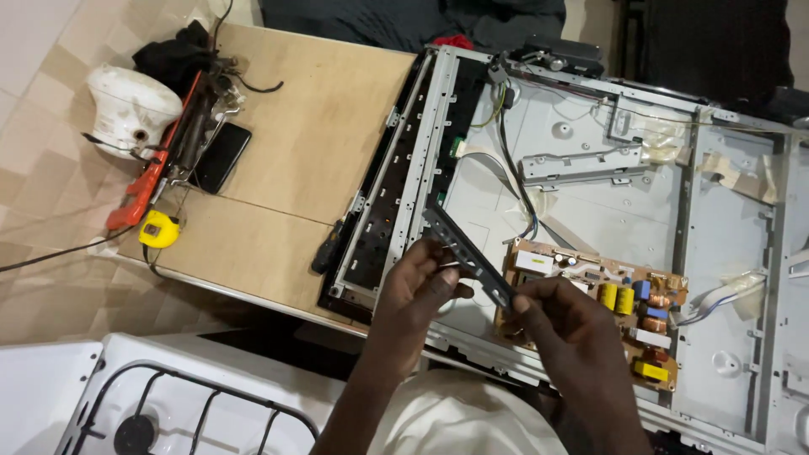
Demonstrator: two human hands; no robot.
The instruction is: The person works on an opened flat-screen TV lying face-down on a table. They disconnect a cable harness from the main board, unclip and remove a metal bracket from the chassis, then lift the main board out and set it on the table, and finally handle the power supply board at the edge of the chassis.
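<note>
Both hands are closed on a dark metal bracket (468,255), a narrow strip with small holes that slants from upper left to lower right above the opened back of a flat-screen television (590,202). The left hand (419,286) pinches the strip near its middle with fingers and thumb together, while the right hand (560,324) grips the lower right end, fingers curled round it. The bracket hangs just over the television's silver metal chassis, close to the tan power circuit board (594,295) with its yellow and blue components, which sits in the lower middle of the panel. Black and coloured wires (510,164) run down from the top of the chassis toward that board. The television lies across a wooden counter (312,143). A black-handled screwdriver (327,247) rests against the television's left edge. At the counter's far left lie a black phone (221,157), a yellow tape measure (158,229), an orange-handled tool (143,190) and a white rounded object (131,108). A white gas stove (168,404) stands at the lower left
</note>
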